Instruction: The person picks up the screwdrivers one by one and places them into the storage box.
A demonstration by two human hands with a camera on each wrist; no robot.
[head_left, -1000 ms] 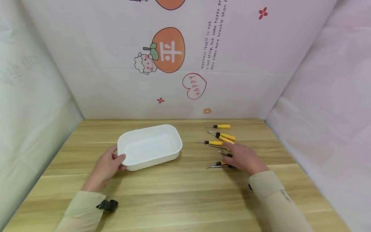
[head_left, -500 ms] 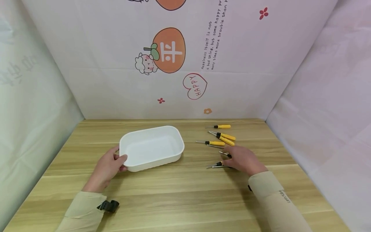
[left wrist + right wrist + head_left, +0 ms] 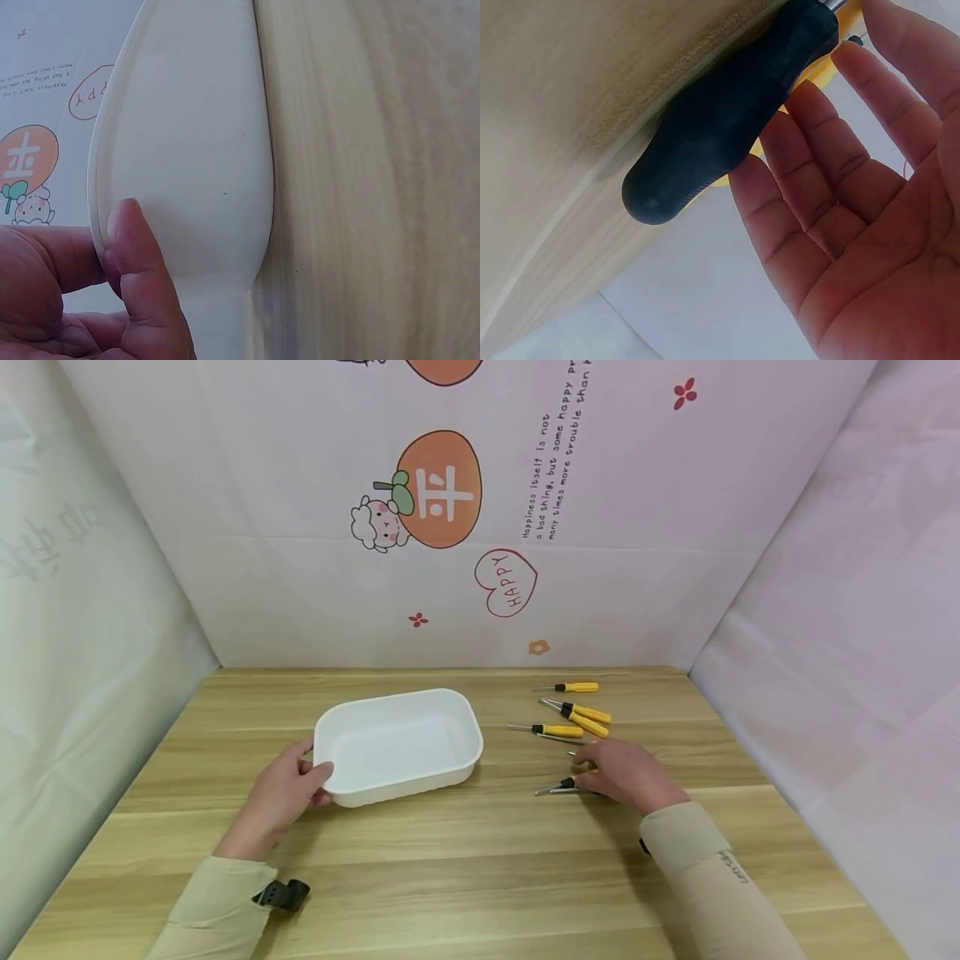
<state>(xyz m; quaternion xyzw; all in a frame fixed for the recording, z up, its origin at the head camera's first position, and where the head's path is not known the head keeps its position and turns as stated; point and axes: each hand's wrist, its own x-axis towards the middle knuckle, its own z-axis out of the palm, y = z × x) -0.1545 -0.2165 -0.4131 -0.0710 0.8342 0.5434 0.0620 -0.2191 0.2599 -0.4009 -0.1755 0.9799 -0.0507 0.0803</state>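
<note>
My left hand holds the near left corner of a white plastic basin. In the left wrist view, the thumb lies on the outer wall and the fingers reach behind the rim. My right hand is over the nearer screwdrivers, palm down, partly covering them. The right wrist view shows its fingers loosely bent beside a black screwdriver handle, with a gap between thumb and index finger. Near it lies a screwdriver with a yellow-and-black handle, its end hidden under the hand.
More yellow-handled screwdrivers lie behind the right hand: one at the back, a crossed pair and one pointing left. White printed sheeting walls the wooden table at the back and both sides.
The basin has shifted slightly right and nearer with my left hand. My right hand has drawn back a little from the yellow handles and now covers more of the middle screwdriver.
</note>
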